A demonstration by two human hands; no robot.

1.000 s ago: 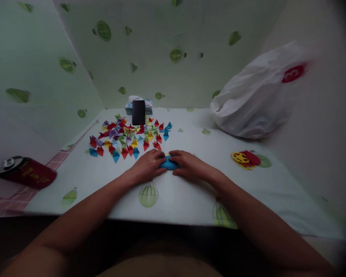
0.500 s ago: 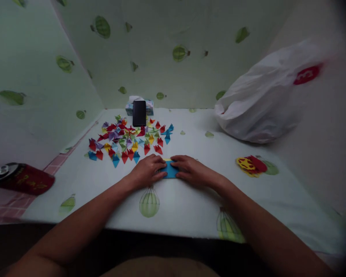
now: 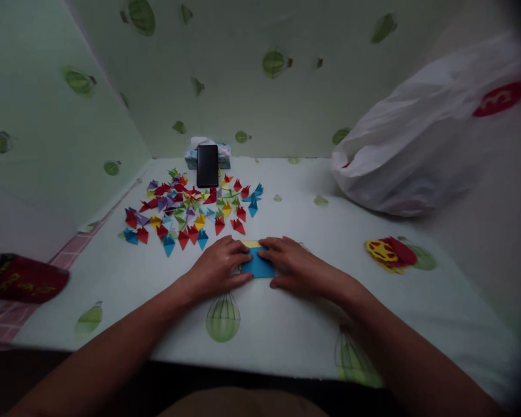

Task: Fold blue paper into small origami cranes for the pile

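A folded sheet of origami paper [image 3: 259, 265] lies flat on the table in front of me, blue with a yellow strip along its far edge. My left hand [image 3: 222, 262] holds its left side, thumb at the near edge and fingers on top. On the right side, my right hand [image 3: 298, 265] presses the paper with its fingertips, the thumb near the lower right corner. Beyond my hands spreads a group of small folded paper pieces [image 3: 183, 238] in red, blue, yellow, green and purple.
A black phone [image 3: 207, 166] leans against a tissue box [image 3: 191, 158] at the back. At the left lies a red can [image 3: 24, 279]. A white plastic bag [image 3: 403, 139] stands at the back right, with yellow and red cut-out pieces [image 3: 382, 251] nearer me.
The camera view has shifted closer to the table. My fingers have moved slightly apart on the paper, so more of its blue face shows. Both hands stay on it.
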